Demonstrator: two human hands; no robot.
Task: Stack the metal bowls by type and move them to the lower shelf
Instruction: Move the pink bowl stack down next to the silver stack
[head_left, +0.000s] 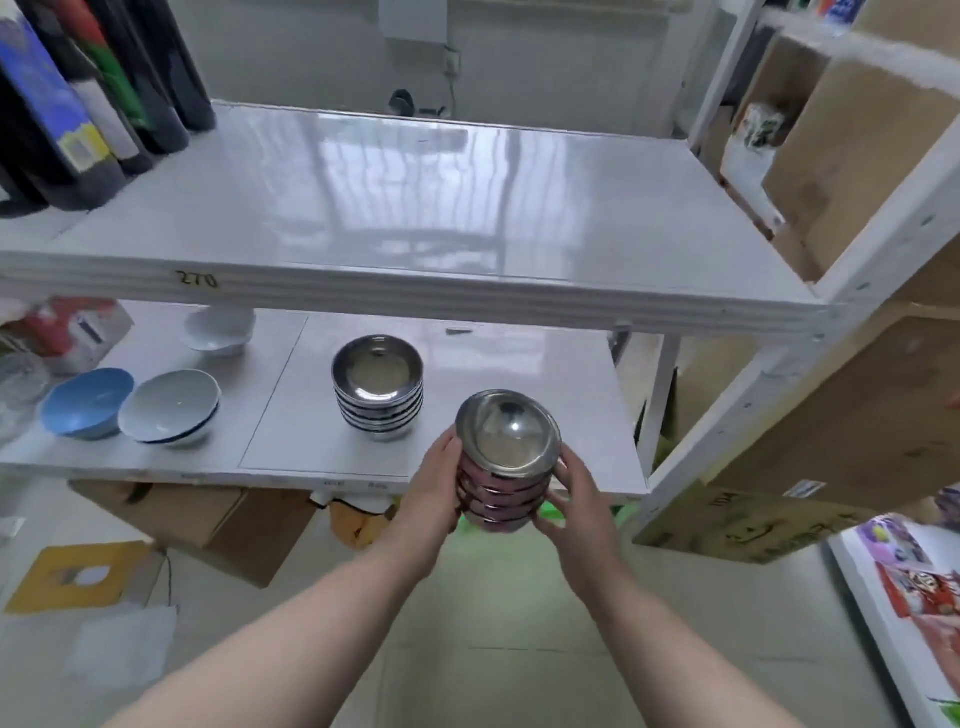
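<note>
A stack of several metal bowls (506, 462) with reddish outer sides is held between both my hands at the front edge of the lower shelf (519, 364). My left hand (434, 493) presses its left side and my right hand (574, 506) cups its right side. The stack tilts slightly toward me, the top bowl's shiny inside showing. A second stack of several metal bowls (378, 387) with dark banded sides stands on the lower shelf, just left and behind. The upper shelf (415, 208) is bare in the middle.
On the lower shelf's left stand a blue bowl (85, 402), a white bowl (169, 405) and another white bowl (218, 330) further back. Dark bottles (93, 93) crowd the upper shelf's left end. Cardboard boxes (857, 389) fill the right; boxes and papers lie on the floor.
</note>
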